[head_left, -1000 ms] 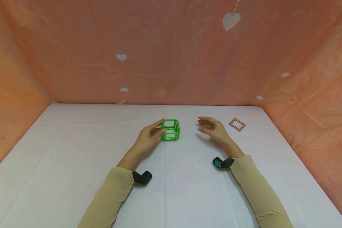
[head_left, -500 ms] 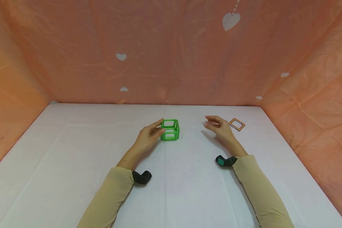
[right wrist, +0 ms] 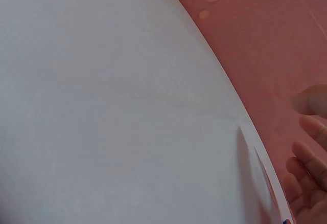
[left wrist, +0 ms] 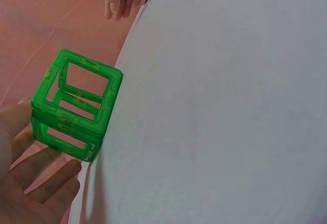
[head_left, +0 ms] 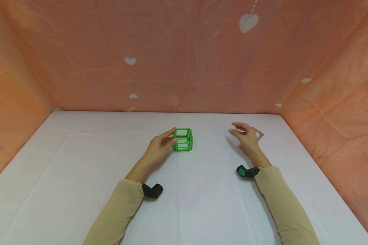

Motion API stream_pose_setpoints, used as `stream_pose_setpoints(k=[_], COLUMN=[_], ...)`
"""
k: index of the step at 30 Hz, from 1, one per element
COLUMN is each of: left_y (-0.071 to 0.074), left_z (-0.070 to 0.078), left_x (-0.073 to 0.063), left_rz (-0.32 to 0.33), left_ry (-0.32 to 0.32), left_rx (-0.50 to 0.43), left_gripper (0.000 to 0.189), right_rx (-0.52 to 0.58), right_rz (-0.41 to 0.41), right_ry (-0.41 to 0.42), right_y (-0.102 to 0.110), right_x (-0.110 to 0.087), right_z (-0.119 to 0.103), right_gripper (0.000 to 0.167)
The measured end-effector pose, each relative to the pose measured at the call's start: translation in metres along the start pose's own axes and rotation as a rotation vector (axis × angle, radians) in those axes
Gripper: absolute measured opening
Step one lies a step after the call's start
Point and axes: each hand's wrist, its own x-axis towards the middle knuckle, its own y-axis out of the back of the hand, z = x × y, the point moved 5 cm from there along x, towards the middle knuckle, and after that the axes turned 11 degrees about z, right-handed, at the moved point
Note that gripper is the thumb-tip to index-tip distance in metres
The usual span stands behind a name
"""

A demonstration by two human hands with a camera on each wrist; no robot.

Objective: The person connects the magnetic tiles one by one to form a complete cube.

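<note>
A green cube built of see-through magnetic tile frames stands left of centre toward the table's far side. My left hand holds it by its left side, the thumb at the near edge and a finger at the far top corner. In the left wrist view the other fingers spread loosely below the green cube. My right hand hovers above the table at the right, fingers bent and apart, holding nothing. Behind it lies an orange tile frame, partly hidden by the hand.
A white cloth covers the table. Orange sheets with pale hearts hang along the back and both sides, close behind the far edge. Each wrist carries a dark camera mount, such as the one at the right wrist.
My right hand has moved right and slightly away, from the middle toward the orange tile frame, and now covers part of it. The left hand and the green cube have stayed put.
</note>
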Motion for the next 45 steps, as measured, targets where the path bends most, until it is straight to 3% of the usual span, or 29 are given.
stream_pose_setpoints(k=[5, 14, 24, 35, 45], left_y=[0.0, 0.0, -0.001, 0.0, -0.001], left_z=[0.0, 0.0, -0.001, 0.0, -0.001], left_x=[-0.001, -0.001, -0.001, 0.0, 0.001], left_rz=[-0.004, -0.005, -0.001, -0.002, 0.002], left_ry=[-0.002, -0.011, -0.005, -0.001, -0.011], left_rx=[-0.005, -0.008, 0.003, 0.005, 0.003], left_gripper=[0.053, 0.053, 0.053, 0.053, 0.053], right_rx=[-0.022, -0.089, -0.114, -0.301, -0.33], right_rz=[0.063, 0.293, 0.412, 0.412, 0.332], right_ry=[-0.026, -0.036, -0.063, -0.126, -0.209], right_y=[0.006, 0.019, 0.028, 0.036, 0.04], right_x=[0.002, 0.005, 0.003, 0.002, 0.003], right_z=[0.002, 0.005, 0.011, 0.012, 0.021], right_gripper=[0.046, 0.038, 0.044, 0.061, 0.067])
